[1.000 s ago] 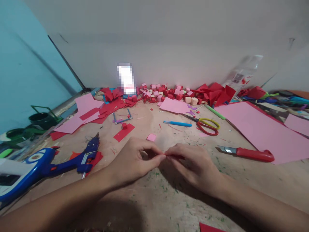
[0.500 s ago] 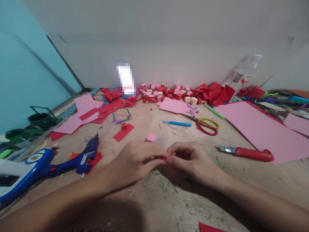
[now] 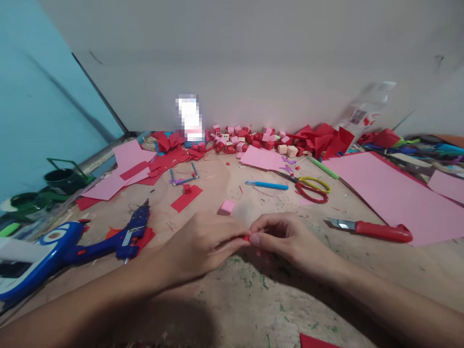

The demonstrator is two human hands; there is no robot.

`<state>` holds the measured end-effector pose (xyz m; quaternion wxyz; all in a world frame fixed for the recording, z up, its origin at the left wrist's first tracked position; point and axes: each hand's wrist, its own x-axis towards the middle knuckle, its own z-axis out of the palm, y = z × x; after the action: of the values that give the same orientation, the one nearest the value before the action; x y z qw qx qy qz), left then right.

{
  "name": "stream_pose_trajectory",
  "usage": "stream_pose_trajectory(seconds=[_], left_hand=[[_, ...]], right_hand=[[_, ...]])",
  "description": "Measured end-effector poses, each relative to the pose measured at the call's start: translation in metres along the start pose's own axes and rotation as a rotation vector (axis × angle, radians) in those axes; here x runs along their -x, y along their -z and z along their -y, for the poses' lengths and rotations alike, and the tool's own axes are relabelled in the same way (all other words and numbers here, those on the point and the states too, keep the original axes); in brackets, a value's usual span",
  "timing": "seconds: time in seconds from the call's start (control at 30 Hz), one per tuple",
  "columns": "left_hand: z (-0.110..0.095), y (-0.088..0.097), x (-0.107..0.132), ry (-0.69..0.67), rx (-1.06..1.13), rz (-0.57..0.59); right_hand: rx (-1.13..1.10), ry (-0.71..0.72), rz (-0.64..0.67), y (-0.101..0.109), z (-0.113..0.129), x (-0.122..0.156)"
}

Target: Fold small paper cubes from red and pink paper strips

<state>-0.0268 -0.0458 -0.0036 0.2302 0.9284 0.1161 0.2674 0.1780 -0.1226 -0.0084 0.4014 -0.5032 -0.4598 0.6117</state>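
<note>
Low over the middle of the table, my left hand (image 3: 210, 241) and my right hand (image 3: 282, 237) meet at the fingertips. Both pinch a tiny red paper piece (image 3: 247, 238), mostly covered by the fingers, so its shape is hard to make out. Just beyond my left hand sits a small pink paper cube (image 3: 227, 208). A red paper strip (image 3: 186, 198) with a little red cube (image 3: 187, 188) on it lies farther left. Past my right hand are a blue pen-shaped tool (image 3: 267, 185) and scissors (image 3: 311, 188) with yellow and red handles.
To the left lies a blue hot glue gun (image 3: 130, 237). A red-handled cutter knife (image 3: 380, 230) rests on the right beside pink sheets (image 3: 406, 193). Along the back wall are a heap of small paper cubes (image 3: 253, 137), a lit phone (image 3: 190, 118) and a plastic bottle (image 3: 366, 111).
My hands stay almost in place, with the left fingers pressed a little closer together around the red paper piece. The view has shifted very slightly.
</note>
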Motion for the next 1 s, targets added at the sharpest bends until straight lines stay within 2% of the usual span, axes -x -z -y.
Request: stream_pose_trajectory(seconds=[0.13,0.3,0.47,0.6,0.8,1.0], left_hand=[[-0.006,-0.001,-0.003,0.137,0.096,-0.079],[-0.012,-0.004,-0.007,0.422,0.345,-0.113],[-0.009,-0.004,-0.009,0.575,0.650,-0.075],[-0.004,-0.003,-0.010,0.681,0.910,-0.041],[-0.002,-0.001,-0.013,0.705,0.888,0.027],[-0.005,0.000,-0.014,0.698,0.791,-0.013]], right_hand=[[0.048,0.095,-0.007,0.001,-0.003,-0.001],[0.315,0.309,-0.117,-0.001,-0.006,0.002],[0.503,0.429,-0.205,-0.001,-0.004,0.005],[0.595,0.506,-0.205,-0.001,-0.004,0.007],[0.622,0.548,-0.205,-0.004,-0.012,0.009],[0.638,0.583,-0.241,-0.006,-0.015,0.010]])
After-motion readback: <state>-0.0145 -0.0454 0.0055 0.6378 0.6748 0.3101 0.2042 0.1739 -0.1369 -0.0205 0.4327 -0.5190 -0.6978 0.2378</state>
